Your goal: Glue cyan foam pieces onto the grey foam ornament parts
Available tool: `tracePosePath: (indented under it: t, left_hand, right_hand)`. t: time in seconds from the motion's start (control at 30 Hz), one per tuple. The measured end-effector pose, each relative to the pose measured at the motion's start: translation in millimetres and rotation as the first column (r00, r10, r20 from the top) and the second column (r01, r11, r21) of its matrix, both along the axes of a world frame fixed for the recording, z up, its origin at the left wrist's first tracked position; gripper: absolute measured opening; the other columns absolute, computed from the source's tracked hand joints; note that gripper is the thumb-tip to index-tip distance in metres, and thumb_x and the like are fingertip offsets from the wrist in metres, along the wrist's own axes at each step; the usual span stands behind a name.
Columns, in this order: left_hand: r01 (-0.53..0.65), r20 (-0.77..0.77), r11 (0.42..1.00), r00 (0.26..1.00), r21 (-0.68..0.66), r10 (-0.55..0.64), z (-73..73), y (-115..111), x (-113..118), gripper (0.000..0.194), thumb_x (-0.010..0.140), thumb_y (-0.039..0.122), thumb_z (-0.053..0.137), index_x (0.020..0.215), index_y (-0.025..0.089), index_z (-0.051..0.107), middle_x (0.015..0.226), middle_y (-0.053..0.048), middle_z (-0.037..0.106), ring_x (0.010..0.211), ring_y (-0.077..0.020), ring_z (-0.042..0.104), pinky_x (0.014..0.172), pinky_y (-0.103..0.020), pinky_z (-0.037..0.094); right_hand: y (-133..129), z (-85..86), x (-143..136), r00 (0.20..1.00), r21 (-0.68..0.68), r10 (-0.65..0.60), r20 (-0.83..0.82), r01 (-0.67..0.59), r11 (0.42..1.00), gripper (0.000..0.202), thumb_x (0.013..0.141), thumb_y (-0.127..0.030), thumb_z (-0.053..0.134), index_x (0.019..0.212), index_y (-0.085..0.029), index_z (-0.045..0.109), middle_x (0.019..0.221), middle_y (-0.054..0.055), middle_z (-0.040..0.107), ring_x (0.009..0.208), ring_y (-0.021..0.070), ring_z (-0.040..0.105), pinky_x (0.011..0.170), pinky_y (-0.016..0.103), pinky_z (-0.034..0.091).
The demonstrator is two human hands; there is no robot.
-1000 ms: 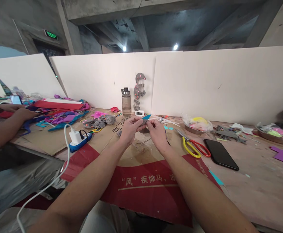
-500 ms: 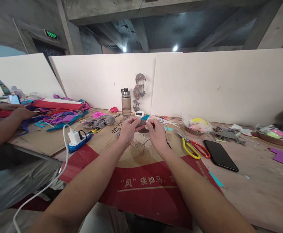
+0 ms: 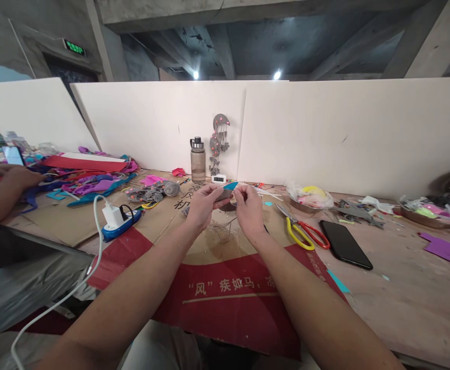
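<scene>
My left hand (image 3: 201, 206) pinches a small grey-and-blue felt piece (image 3: 230, 186) between thumb and fingers, over the middle of the cardboard. Close on its right, my right hand (image 3: 249, 209) has its thumb and fingertips pressed together near the blue tip. What those fingertips hold is too small to make out. Below the hands, thin beige string (image 3: 222, 230) lies loosely on the cardboard mat (image 3: 163, 241). A small white digital timer (image 3: 219, 179) stands just behind the felt piece. A round dark thing beneath the hands is partly hidden.
Scissors (image 3: 300, 231) with red and yellow handles and a black phone (image 3: 346, 244) lie to the right. A water bottle (image 3: 198, 164) and a grey hanging ornament (image 3: 220, 123) are behind. At left are a blue power strip (image 3: 122, 226), felt scraps (image 3: 94, 180) and another person's hand (image 3: 20, 177).
The view has turned slightly, so things sit a little further left. The blue part of the felt piece shows at a flatter angle. Both hands stay close together.
</scene>
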State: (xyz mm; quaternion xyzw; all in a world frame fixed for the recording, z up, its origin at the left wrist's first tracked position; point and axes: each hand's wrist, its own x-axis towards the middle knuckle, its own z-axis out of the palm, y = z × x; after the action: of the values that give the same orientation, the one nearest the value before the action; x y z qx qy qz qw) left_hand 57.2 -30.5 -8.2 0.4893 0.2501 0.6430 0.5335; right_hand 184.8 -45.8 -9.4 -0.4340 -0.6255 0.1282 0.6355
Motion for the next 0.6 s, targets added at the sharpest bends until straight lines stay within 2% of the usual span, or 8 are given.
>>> tracePosePath:
  t: [0.33, 0.6]
  left_hand:
    - [0.019, 0.023, 0.999, 1.000, -0.042, -0.018, 2.5, -3.4, 1.9, 0.028, 0.065, 0.036, 0.081, 0.072, 0.014, 0.064, 0.081, -0.003, 0.068, 0.078, -0.0148, 0.068, 0.088, -0.041, 0.058]
    - [0.029, 0.019, 0.996, 0.999, -0.087, -0.027, 3.6, -2.9, 2.1, 0.028, 0.065, 0.035, 0.081, 0.071, 0.015, 0.062, 0.078, -0.003, 0.068, 0.076, -0.0161, 0.068, 0.083, -0.040, 0.059]
  right_hand:
    - [-0.5, 2.4, 0.8, 1.000, -0.022, 0.001, 0.019, -0.001, 1.000, 0.017, 0.089, -0.028, 0.044, 0.075, -0.022, 0.053, 0.080, 0.003, 0.059, 0.080, 0.0192, 0.052, 0.077, 0.032, 0.039]
    - [3.6, -0.7, 0.4, 0.994, -0.114, 0.087, -0.067, -0.094, 0.989, 0.017, 0.087, -0.033, 0.044, 0.075, -0.023, 0.050, 0.076, 0.002, 0.057, 0.077, 0.0188, 0.051, 0.071, 0.030, 0.039]
